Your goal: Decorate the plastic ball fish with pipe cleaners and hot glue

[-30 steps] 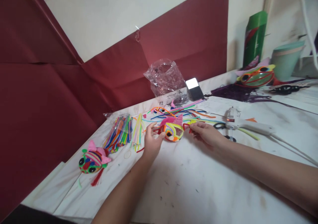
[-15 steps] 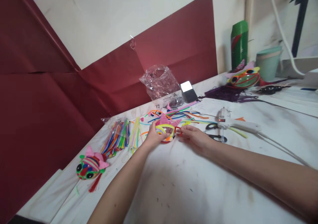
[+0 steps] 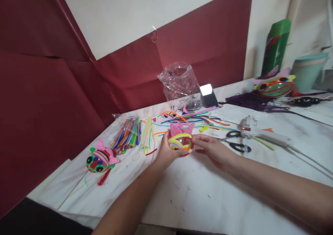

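A small round craft ball (image 3: 179,141), wrapped in yellow, red and orange pipe cleaners with two pink ears on top, is held just above the white table (image 3: 197,193). My left hand (image 3: 166,151) cups it from the left and below, fingers closed around it. From the right, my right hand (image 3: 213,150) presses its fingertips and thumb against the ball's side, where a red pipe cleaner end sticks out.
A finished ball figure (image 3: 99,159) with a red tassel lies at the left. A bag of coloured pipe cleaners (image 3: 127,135), loose pipe cleaners (image 3: 192,118), black scissors (image 3: 236,141), a white glue gun (image 3: 262,135), a clear plastic bag (image 3: 179,80), a phone (image 3: 208,94), another figure (image 3: 275,85), a green can (image 3: 275,45), a teal cup (image 3: 307,66).
Both hands closed in on the ball. My left hand went from touching its side to cupping it, and my right hand came in from the red pipe cleaner end onto the ball.
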Tool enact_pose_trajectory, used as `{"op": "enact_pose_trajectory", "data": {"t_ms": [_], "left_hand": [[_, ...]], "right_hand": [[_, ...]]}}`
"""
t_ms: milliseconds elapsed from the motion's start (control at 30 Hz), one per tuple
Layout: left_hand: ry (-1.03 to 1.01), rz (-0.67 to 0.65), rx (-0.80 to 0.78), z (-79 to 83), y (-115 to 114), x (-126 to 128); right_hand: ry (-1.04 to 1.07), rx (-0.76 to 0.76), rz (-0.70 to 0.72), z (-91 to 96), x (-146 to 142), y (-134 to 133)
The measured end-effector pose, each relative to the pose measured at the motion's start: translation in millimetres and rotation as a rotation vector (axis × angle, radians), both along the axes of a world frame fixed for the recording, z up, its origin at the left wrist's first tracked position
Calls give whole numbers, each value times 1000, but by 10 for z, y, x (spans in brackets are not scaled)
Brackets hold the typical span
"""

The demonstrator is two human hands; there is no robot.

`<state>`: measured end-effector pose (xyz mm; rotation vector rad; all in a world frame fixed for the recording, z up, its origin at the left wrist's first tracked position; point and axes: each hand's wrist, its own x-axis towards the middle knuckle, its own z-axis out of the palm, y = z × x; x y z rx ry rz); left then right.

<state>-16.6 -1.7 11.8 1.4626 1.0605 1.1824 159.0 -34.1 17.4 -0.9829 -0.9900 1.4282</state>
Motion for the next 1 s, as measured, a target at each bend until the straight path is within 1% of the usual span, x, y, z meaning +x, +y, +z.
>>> {"op": "enact_pose_trajectory", "data": {"t_ms": [100, 200, 367, 567, 700, 767, 867, 1000], "left_hand": [[-22, -12, -8, -50, 19, -14], [-31, -17, 6, -62, 14, -20], [-37, -20, -16, -40, -5, -16], [-70, 37, -28, 29, -62, 26], [-21, 55, -23, 94, -127, 37], [17, 71, -23, 100, -142, 35], [37, 63, 0, 75, -134, 33], [3, 47, 22, 57, -127, 49]], "right_hand": [[-48, 38, -29, -30, -49, 5], [-70, 58, -79, -66, -90, 21], [-74, 81, -125, -133, -111, 49], [-200, 139, -181, -212, -103, 76], [-365, 245, -216, -185, -91, 72], [-437, 269, -230, -157, -89, 68], [-484, 276, -244, -136, -94, 67], [-513, 285, -276, -152, -106, 72]]}}
